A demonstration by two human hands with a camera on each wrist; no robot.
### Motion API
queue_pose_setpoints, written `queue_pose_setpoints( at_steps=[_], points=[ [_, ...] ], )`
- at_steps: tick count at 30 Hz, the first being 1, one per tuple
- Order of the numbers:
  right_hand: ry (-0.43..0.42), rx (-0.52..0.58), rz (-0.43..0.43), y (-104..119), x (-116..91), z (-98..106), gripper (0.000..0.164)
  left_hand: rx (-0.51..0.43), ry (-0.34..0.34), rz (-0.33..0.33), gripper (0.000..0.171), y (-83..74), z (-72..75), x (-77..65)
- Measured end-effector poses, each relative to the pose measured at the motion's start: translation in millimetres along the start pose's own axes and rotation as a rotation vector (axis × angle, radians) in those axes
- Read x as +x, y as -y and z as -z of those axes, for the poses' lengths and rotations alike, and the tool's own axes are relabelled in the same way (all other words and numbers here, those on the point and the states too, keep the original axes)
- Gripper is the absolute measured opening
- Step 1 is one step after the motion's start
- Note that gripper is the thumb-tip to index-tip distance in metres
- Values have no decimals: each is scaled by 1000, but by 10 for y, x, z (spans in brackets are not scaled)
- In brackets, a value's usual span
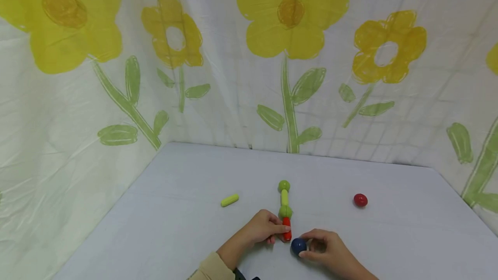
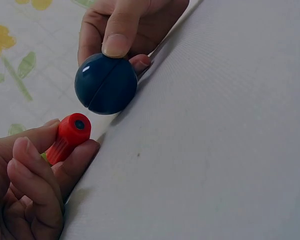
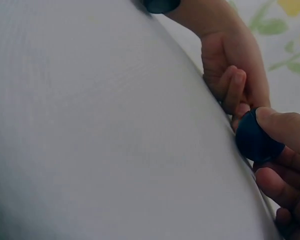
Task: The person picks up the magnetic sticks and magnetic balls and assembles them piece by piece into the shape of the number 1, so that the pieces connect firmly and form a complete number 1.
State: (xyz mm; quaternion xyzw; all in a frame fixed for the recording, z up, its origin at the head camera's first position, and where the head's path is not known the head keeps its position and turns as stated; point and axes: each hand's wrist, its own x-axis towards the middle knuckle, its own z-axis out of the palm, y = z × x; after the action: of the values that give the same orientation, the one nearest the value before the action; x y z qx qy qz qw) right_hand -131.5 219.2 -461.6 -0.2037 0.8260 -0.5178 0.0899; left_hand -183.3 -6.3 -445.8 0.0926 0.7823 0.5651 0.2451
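My left hand (image 1: 265, 227) pinches a red rod (image 1: 287, 228) between thumb and finger. A dark magnet-like disc shows in the rod's near end in the left wrist view. Beyond the rod, in line with it, come a green ball (image 1: 285, 211), a yellow-green rod (image 1: 284, 198) and a second green ball (image 1: 284, 186), all joined in a chain. To the right, my right hand (image 1: 327, 249) holds a dark blue ball (image 2: 106, 84) by thumb and fingers. A seam runs round the ball. A small gap separates it from the red rod's end.
A loose yellow-green rod (image 1: 230, 200) lies left of the chain on the white table (image 1: 175, 228). A red ball (image 1: 360, 200) sits off to the right. Behind the table hangs a flower-patterned curtain (image 1: 225, 98).
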Motion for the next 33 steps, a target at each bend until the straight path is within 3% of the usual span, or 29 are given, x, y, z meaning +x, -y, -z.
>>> queue_pose_setpoints(
  at_steps=[9,19,33],
  points=[
    [-15,-6,93,16,20,-142,31,-2,-1,2,16,2,5,-4],
    [-48,-10,55,89,23,-216,33,-23,7,-24,17,11,-4,-1],
    [-117,-59,129,93,34,-289,31,-3,4,-14,17,14,9,17]
  ],
)
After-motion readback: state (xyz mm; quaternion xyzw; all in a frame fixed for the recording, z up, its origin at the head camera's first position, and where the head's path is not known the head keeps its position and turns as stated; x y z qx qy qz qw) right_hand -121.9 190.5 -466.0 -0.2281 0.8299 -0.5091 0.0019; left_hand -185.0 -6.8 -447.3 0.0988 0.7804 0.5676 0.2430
